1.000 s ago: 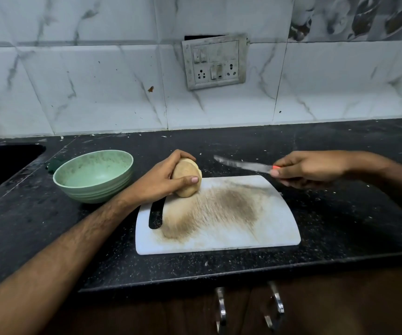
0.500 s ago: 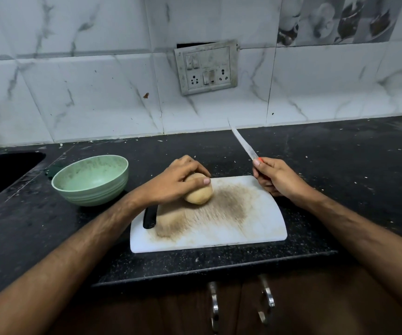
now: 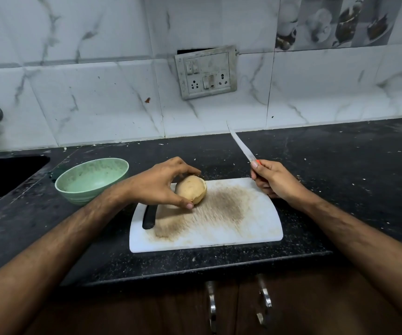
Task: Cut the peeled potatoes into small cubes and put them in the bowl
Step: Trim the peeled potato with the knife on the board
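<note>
potato [image 3: 191, 192] on board [image 3: 255, 228], inside left hand [image 3: 157, 184] grip.

L hand [image 3: 161, 183] fingers curled, pinching potato [image 3: 191, 192]; R hand [image 3: 273, 181] fisted round knife [image 3: 241, 144], blade up.

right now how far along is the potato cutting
Done: a whole peeled potato sits on the board. In hand: the left hand steadies it while the right hand holds the knife, blade raised and off the potato. Left: every cut; no cubes show, and the bowl looks empty.
</note>
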{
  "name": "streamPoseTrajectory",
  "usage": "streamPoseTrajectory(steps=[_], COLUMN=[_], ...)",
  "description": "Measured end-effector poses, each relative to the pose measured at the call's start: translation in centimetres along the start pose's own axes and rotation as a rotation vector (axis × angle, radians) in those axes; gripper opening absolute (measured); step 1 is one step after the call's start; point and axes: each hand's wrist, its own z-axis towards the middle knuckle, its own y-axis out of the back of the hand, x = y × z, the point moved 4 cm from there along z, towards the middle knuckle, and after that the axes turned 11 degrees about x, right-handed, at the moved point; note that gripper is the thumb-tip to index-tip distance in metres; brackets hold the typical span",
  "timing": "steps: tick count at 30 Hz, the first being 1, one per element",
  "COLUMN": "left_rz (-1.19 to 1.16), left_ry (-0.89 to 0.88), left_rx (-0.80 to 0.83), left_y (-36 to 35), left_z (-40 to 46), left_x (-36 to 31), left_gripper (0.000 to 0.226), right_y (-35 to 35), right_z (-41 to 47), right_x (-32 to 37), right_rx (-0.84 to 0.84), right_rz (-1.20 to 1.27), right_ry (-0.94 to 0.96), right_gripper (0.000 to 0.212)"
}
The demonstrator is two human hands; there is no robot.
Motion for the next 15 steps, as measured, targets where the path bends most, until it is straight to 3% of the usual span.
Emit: streamPoseTrajectory(steps=[11,15], left_rz=[-0.197,-0.106], left_ry=[-0.055,-0.091], left_rx=[-0.062,-0.056], left_y=[2.0,1.4], left_z=[1.6,5.6], left_x=[-3.0,-6.3], left_gripper=[0.057,0.061], right_y=[0.3,1.2], right_z=[-0.1,-0.3], right_x=[0.1,0.0], right_rx=[-0.017,-0.104], right_rz=[0.094,0.235], right_ry=[-0.009,0.001], right_gripper=[0.036,0.036])
